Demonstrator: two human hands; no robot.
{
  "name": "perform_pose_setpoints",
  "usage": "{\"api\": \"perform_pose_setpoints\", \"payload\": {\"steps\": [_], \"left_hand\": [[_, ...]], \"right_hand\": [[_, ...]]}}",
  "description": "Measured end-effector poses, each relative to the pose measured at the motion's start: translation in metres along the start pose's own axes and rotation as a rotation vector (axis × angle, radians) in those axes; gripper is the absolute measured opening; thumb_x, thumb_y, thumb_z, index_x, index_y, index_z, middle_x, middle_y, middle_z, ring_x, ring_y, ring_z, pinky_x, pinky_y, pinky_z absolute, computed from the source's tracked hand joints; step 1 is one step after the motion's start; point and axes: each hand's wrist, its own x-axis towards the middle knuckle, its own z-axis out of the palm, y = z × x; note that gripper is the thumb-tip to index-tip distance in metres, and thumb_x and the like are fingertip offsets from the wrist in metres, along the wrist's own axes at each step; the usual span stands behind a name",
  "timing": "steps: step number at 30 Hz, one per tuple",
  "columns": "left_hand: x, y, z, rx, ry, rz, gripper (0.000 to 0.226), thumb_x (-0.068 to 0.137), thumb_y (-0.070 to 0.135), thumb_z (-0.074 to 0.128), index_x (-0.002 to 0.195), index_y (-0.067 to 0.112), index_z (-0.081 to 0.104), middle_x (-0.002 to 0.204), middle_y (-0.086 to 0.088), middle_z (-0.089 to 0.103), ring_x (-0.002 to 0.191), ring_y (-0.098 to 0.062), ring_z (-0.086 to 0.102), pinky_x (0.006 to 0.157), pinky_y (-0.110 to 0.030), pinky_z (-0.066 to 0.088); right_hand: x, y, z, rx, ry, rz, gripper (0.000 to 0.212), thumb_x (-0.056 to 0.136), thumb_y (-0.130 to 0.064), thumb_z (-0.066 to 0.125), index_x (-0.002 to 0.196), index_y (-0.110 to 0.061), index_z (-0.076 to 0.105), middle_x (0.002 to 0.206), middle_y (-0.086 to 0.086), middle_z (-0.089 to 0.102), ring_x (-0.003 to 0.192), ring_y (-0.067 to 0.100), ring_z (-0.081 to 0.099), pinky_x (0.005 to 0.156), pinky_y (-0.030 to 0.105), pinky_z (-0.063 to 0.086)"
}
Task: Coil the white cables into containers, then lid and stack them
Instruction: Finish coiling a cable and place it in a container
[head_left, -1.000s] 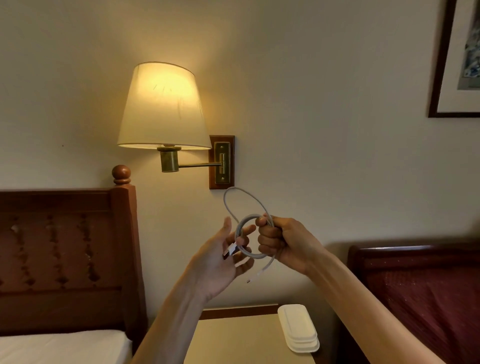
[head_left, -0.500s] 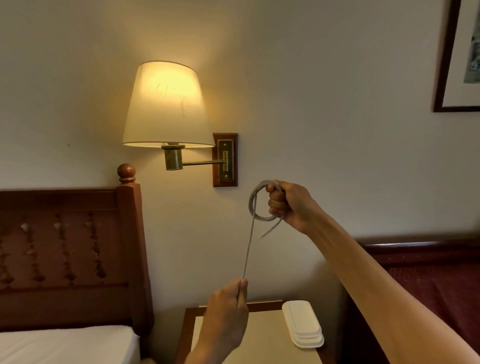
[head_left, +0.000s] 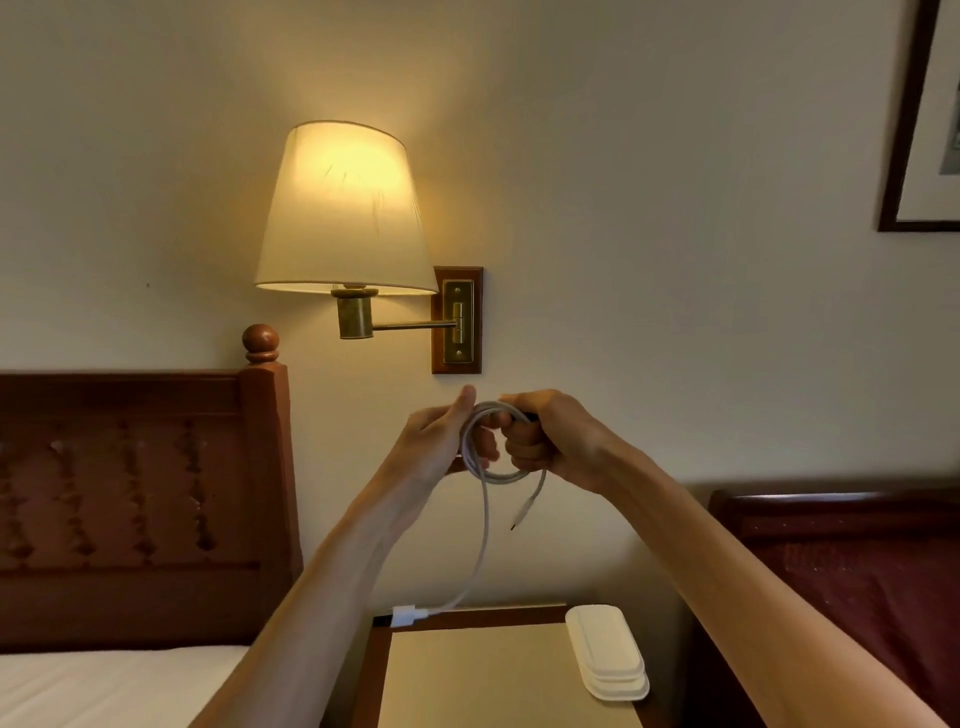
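White cable: one, in two hands; three stacked lids.

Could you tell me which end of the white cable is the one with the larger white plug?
It is the long tail's end, hanging low by the nightstand edge. The other end is a short, thin tip dangling just below the coil between the left hand and right hand.

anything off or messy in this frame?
Nothing damaged or spilled. The white cable is only part coiled between the left hand and right hand; its plug end hangs loose above the nightstand. The stacked containers sit neat.
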Motion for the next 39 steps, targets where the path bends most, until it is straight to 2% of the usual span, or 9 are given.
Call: {"api": "perform_pose_setpoints", "payload": {"steps": [5,10,14,20,24,27,32,35,39], "left_hand": [[-0.004,-0.007,0.000,-0.310,-0.168,-0.060,0.036,0.092,0.042,0.055,0.072,0.012,0.056,0.058,0.000,0.033,0.053,-0.015,0.038,0.062,-0.031,0.047],[0.002,-0.011,0.009,-0.197,0.128,0.017,0.043,0.099,0.039,0.047,0.061,0.018,0.045,0.056,0.005,0.035,0.055,-0.013,0.034,0.062,-0.033,0.035],[0.005,-0.018,0.010,-0.129,0.220,0.025,0.042,0.101,0.039,0.044,0.064,0.018,0.046,0.052,0.007,0.035,0.054,-0.013,0.035,0.063,-0.035,0.037],[0.000,-0.027,0.027,-0.075,0.274,0.035,0.039,0.101,0.037,0.042,0.070,0.018,0.055,0.062,-0.002,0.038,0.058,-0.015,0.039,0.061,-0.030,0.041],[0.003,-0.025,0.029,-0.137,0.298,0.041,0.042,0.102,0.038,0.042,0.066,0.017,0.050,0.056,0.003,0.036,0.056,-0.014,0.036,0.060,-0.034,0.038],[0.002,-0.025,0.029,-0.271,0.266,-0.002,0.044,0.102,0.036,0.042,0.063,0.017,0.046,0.050,0.008,0.033,0.051,-0.012,0.033,0.059,-0.033,0.036],[-0.001,-0.028,0.026,-0.509,0.203,-0.099,0.044,0.103,0.033,0.039,0.062,0.018,0.042,0.052,0.004,0.028,0.046,-0.011,0.031,0.058,-0.031,0.035],[0.001,-0.028,0.023,-0.607,0.207,-0.121,0.043,0.103,0.035,0.040,0.063,0.018,0.043,0.055,0.003,0.025,0.045,-0.011,0.029,0.054,-0.029,0.033],[0.008,-0.021,0.019,-0.594,0.245,-0.110,0.044,0.104,0.035,0.038,0.063,0.019,0.041,0.052,0.004,0.024,0.042,-0.011,0.029,0.052,-0.029,0.035]], "right_hand": [[-0.005,0.001,0.000,0.052,-0.003,0.012,0.041,0.105,-0.017,0.026,0.071,-0.011,0.048,0.053,-0.002,0.031,0.046,0.011,0.026,0.047,0.024,0.030],[-0.009,0.023,0.000,-0.367,0.321,-0.138,0.026,0.103,-0.020,0.043,0.096,-0.012,0.067,0.083,0.004,0.068,0.077,0.018,0.066,0.075,0.028,0.058],[-0.021,0.039,-0.002,-0.598,0.500,-0.193,0.013,0.092,-0.023,0.064,0.093,-0.014,0.074,0.077,-0.005,0.068,0.070,0.011,0.063,0.066,0.017,0.052],[-0.024,0.032,0.011,-0.169,0.638,-0.187,0.009,0.092,-0.014,0.063,0.094,-0.008,0.068,0.079,0.007,0.070,0.065,0.014,0.072,0.064,0.024,0.060],[-0.022,0.057,0.032,-0.386,0.758,-0.374,0.004,0.089,-0.014,0.067,0.093,-0.014,0.067,0.083,-0.004,0.067,0.072,0.010,0.068,0.068,0.024,0.059],[-0.016,0.071,0.030,-0.687,0.889,-0.460,0.010,0.084,-0.024,0.074,0.088,-0.017,0.068,0.095,-0.010,0.058,0.086,0.007,0.052,0.068,0.016,0.044],[-0.014,0.069,0.028,-0.491,0.767,-0.628,0.022,0.083,-0.010,0.074,0.089,-0.012,0.053,0.100,-0.001,0.057,0.084,0.009,0.063,0.067,0.019,0.054],[-0.030,0.076,0.033,-0.708,0.628,-0.779,0.030,0.081,-0.007,0.074,0.103,-0.015,0.056,0.121,0.001,0.051,0.109,0.009,0.055,0.086,0.024,0.053],[-0.055,0.094,0.041,-0.956,0.399,-0.801,0.048,0.072,-0.023,0.061,0.118,-0.035,0.063,0.155,0.002,0.031,0.146,0.033,0.020,0.113,0.058,0.023]]}}
